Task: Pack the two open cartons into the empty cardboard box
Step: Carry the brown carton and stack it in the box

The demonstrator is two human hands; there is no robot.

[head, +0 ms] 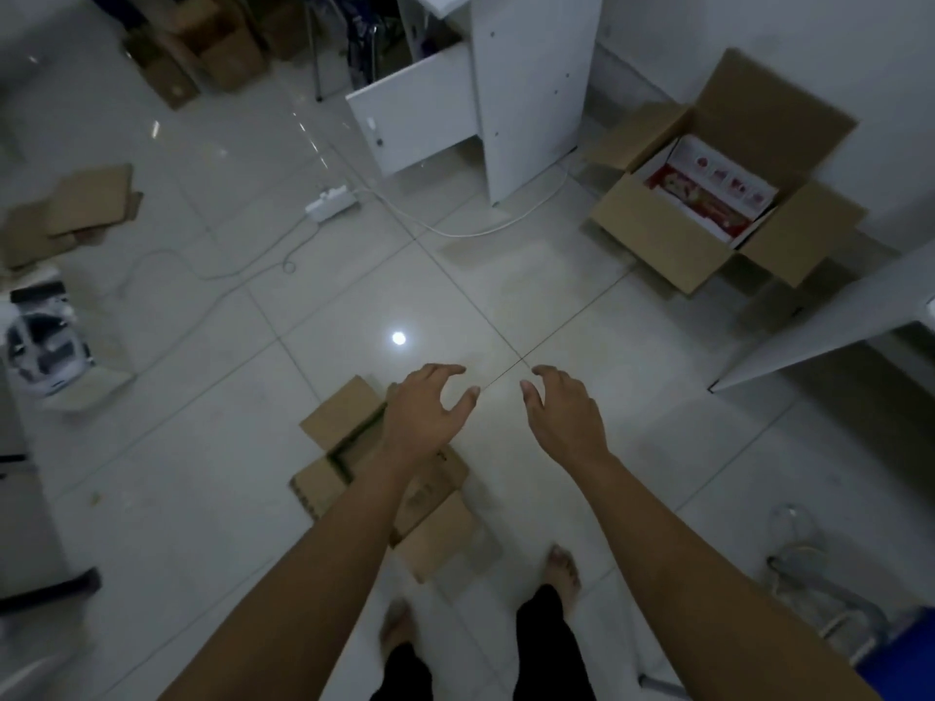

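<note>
A small brown cardboard box point(334, 432) with open flaps lies on the tiled floor just ahead of my feet, partly hidden under my left arm. My left hand point(425, 412) hovers above its far edge, fingers spread, holding nothing. To its right, my right hand point(561, 412) is over bare floor, also empty with fingers apart. A larger open carton point(663, 240) stands at the right near the wall, with red-and-white printed packages point(708, 194) inside it. Another open carton point(86, 387) at the left edge holds a white and black item.
A white cabinet point(526, 93) with an open door stands at the back. A power strip point(331, 202) and white cables trail across the floor. Flattened cardboard point(71, 210) lies at the left, more boxes point(202, 53) at the back left. A white panel point(830, 321) juts in from the right.
</note>
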